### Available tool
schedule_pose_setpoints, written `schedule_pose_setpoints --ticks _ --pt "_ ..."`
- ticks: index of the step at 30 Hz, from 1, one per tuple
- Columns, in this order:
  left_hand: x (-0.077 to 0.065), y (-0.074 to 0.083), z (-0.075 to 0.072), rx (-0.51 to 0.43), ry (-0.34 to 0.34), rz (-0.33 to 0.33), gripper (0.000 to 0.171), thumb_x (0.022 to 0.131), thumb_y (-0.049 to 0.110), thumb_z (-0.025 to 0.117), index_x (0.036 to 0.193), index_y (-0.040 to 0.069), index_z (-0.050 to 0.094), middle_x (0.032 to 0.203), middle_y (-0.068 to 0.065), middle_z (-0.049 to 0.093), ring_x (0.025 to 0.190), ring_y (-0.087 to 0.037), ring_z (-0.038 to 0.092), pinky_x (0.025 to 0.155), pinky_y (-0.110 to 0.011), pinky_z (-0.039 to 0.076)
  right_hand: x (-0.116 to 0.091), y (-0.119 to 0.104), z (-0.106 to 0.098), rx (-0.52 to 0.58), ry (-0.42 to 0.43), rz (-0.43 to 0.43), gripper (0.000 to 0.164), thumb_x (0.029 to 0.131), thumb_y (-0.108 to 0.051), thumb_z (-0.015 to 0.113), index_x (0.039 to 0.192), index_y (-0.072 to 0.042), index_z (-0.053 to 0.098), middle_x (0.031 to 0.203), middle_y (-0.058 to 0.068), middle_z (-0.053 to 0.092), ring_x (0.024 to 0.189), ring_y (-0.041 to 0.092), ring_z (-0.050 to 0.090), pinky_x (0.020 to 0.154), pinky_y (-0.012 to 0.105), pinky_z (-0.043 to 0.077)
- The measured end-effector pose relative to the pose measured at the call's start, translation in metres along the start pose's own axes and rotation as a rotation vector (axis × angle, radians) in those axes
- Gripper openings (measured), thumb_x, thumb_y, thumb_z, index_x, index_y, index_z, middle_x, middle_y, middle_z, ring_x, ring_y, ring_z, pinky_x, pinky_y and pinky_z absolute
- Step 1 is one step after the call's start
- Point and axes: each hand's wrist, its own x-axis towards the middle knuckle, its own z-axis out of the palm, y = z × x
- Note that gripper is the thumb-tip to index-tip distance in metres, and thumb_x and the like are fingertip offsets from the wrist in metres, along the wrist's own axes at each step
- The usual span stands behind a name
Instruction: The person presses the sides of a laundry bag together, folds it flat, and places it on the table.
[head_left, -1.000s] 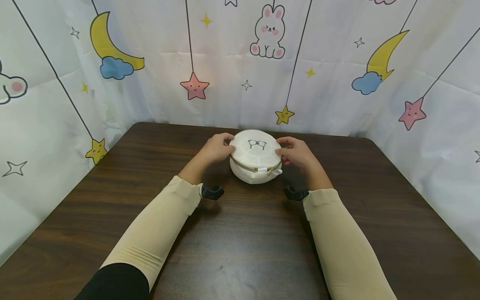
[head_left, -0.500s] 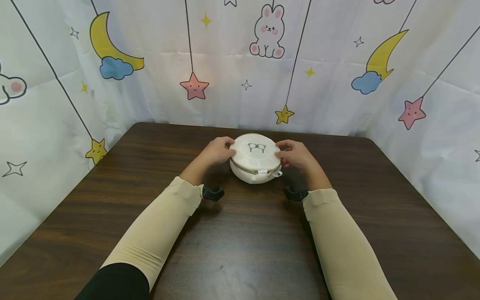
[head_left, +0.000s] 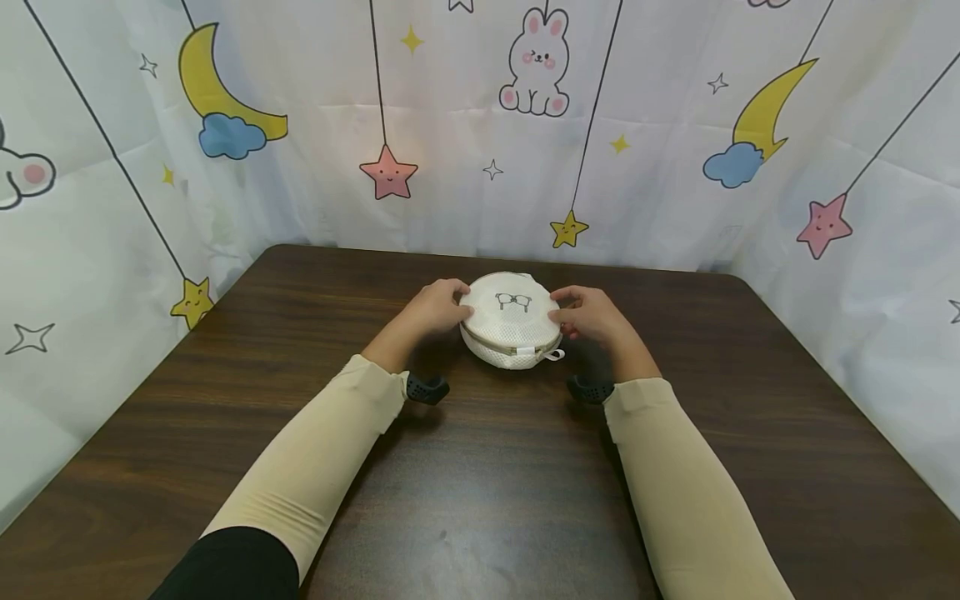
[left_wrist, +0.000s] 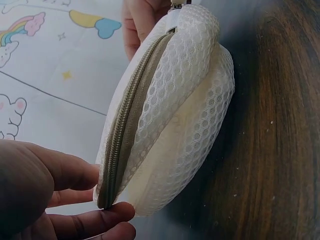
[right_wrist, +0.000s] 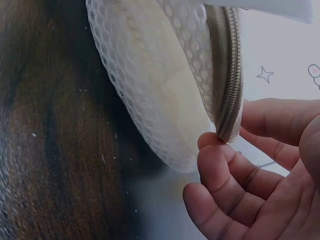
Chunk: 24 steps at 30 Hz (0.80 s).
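Note:
A round white mesh laundry bag (head_left: 510,321) with a small glasses drawing on its lid sits toward the far side of the table. Its brown zipper (left_wrist: 125,117) runs closed around the rim, and a white loop (head_left: 555,355) sticks out at the front right. My left hand (head_left: 437,307) pinches the zippered rim on the left between thumb and fingers. On the opposite side, my right hand (head_left: 592,315) pinches the same rim, its lower fingers (right_wrist: 215,170) curled beneath the zipper. Below the rim the mesh wall sags in a fold, seen in both wrist views.
The dark wooden table (head_left: 480,500) stretches toward me in front of the bag. Behind it hangs a white curtain (head_left: 465,208) printed with moons, stars and rabbits. Each wrist wears a black band (head_left: 426,389).
Both hands have moved slightly lower and toward me with the bag's rim between their fingers. The lid has come down, and the bag looks flatter.

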Motion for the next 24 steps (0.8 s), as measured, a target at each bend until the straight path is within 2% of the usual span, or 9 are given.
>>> schedule_pose_setpoints --ticks 5,11,17,20,24 --pt "-0.0002 -0.0012 0.0022 0.019 -0.001 -0.024 0.047 0.099 0.027 0.058 0.141 0.009 0.052 0.137 -0.013 0.055 0.110 -0.028 0.055 0.095 -0.046 0.046 -0.0002 0.0008 0.0022 -0.018 -0.003 -0.008 0.044 0.097 -0.017 0.064 0.138 -0.009 0.054 0.103 0.013 0.060 0.080 0.023 0.063 0.072 0.036 0.054" --pt "-0.0024 -0.0016 0.0045 0.065 -0.002 -0.048 0.046 0.098 0.031 0.059 0.140 0.014 0.053 0.147 -0.011 0.049 0.119 -0.031 0.051 0.101 -0.055 0.039 -0.0003 0.0010 0.0037 -0.047 -0.008 -0.009 0.044 0.097 -0.018 0.063 0.139 -0.008 0.054 0.109 0.016 0.061 0.086 0.027 0.066 0.076 0.040 0.054" --pt "-0.0037 -0.0014 0.0061 0.080 -0.003 -0.049 0.046 0.099 0.031 0.058 0.141 0.014 0.052 0.148 -0.012 0.048 0.122 -0.032 0.051 0.102 -0.057 0.038 -0.0001 0.0014 0.0045 -0.060 -0.003 -0.006 0.043 0.098 -0.020 0.062 0.139 -0.009 0.054 0.112 0.015 0.060 0.085 0.026 0.064 0.075 0.039 0.054" --pt "-0.0037 -0.0011 0.0064 0.082 0.005 -0.034 0.046 0.099 0.030 0.058 0.141 0.013 0.052 0.146 -0.012 0.050 0.122 -0.031 0.052 0.101 -0.055 0.040 -0.0011 0.0008 0.0051 -0.079 0.007 -0.015 0.042 0.098 -0.020 0.062 0.138 -0.009 0.055 0.112 0.017 0.059 0.086 0.029 0.063 0.075 0.040 0.053" --pt "-0.0027 -0.0006 0.0067 0.080 0.022 0.034 0.045 0.098 0.023 0.059 0.141 0.012 0.052 0.138 -0.014 0.053 0.120 -0.029 0.053 0.098 -0.047 0.044 -0.0010 0.0003 0.0061 -0.122 0.027 -0.044 0.041 0.097 -0.021 0.062 0.137 -0.010 0.056 0.118 0.019 0.058 0.093 0.035 0.060 0.077 0.041 0.053"
